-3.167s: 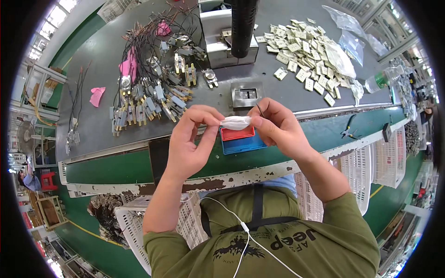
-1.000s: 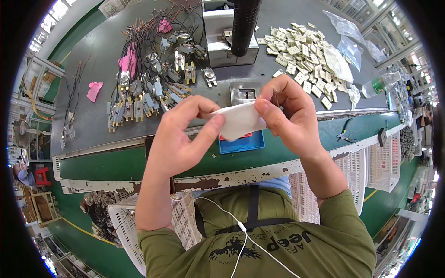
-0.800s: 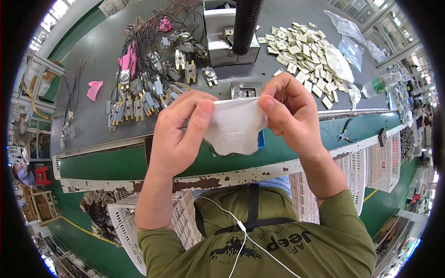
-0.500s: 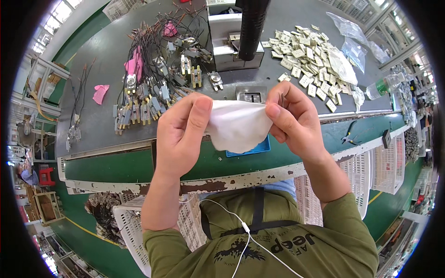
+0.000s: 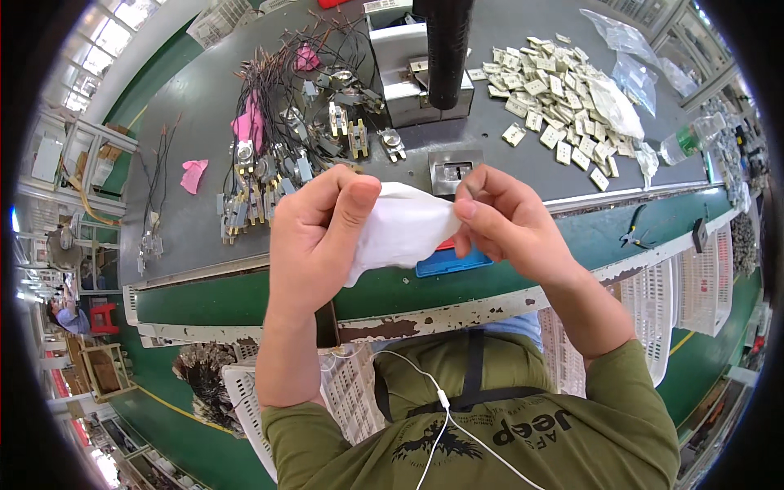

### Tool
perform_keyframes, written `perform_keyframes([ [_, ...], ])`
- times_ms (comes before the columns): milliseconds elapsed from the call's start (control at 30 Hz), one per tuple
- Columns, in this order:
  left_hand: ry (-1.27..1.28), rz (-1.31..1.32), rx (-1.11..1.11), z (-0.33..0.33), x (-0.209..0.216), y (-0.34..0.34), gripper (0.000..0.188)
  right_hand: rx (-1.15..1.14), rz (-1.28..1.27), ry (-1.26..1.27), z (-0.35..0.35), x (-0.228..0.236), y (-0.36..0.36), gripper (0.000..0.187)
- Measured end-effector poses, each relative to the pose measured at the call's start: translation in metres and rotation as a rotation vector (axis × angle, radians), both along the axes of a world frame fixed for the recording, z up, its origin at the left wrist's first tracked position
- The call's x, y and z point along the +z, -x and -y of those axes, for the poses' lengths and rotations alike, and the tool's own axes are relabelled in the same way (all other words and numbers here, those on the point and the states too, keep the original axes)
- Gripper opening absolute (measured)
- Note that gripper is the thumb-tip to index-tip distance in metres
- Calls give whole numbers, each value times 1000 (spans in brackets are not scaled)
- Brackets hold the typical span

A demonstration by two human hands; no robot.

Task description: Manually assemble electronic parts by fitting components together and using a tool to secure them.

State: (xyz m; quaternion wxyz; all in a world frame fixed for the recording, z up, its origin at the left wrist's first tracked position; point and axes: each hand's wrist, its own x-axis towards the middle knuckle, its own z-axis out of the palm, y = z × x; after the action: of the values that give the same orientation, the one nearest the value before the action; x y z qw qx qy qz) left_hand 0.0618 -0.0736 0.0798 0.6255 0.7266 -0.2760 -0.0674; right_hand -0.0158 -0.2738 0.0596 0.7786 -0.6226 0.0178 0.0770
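A piece of thin white cloth (image 5: 404, 224) is stretched between my two hands, above the front of the workbench. My left hand (image 5: 314, 237) grips its left part, thumb on top and fingers bent behind. At the cloth's right end, my right hand (image 5: 514, 224) pinches a corner between thumb and fingers. Behind the cloth and partly covered by it lies a blue tray (image 5: 453, 265) with something red at its edge. A small metal fixture (image 5: 443, 173) with a dark recess is set on the bench just beyond my right hand.
A metal machine (image 5: 404, 106) with a black column (image 5: 447, 57) stands ahead. Wired thermostat-like parts (image 5: 261, 184) heap at left, near pink scraps (image 5: 193, 175). Cream-coloured blocks (image 5: 563, 102) pile at right, beside a plastic bottle (image 5: 690, 140). Pliers (image 5: 635, 229) lie on the green front strip.
The cloth, spread wide and hanging before, is now bunched narrower toward my right fingers. My right hand has come slightly closer to my left. The whole view has shifted a little.
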Motion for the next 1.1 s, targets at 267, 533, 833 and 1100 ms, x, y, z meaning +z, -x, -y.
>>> perform_keyframes([
  [267,-334,83,-98,3,17,-6,26,35,413,272,-13,-8,-21,28],
  [533,-398,148,-83,1,21,-10,20,175,146,100,-11,-7,-21,21],
  [833,-370,224,-97,3,23,-11,25,55,276,198,-18,2,-30,21],
  [1100,-420,46,-313,-26,0,-20,27,-131,251,11,-14,10,-25,19],
])
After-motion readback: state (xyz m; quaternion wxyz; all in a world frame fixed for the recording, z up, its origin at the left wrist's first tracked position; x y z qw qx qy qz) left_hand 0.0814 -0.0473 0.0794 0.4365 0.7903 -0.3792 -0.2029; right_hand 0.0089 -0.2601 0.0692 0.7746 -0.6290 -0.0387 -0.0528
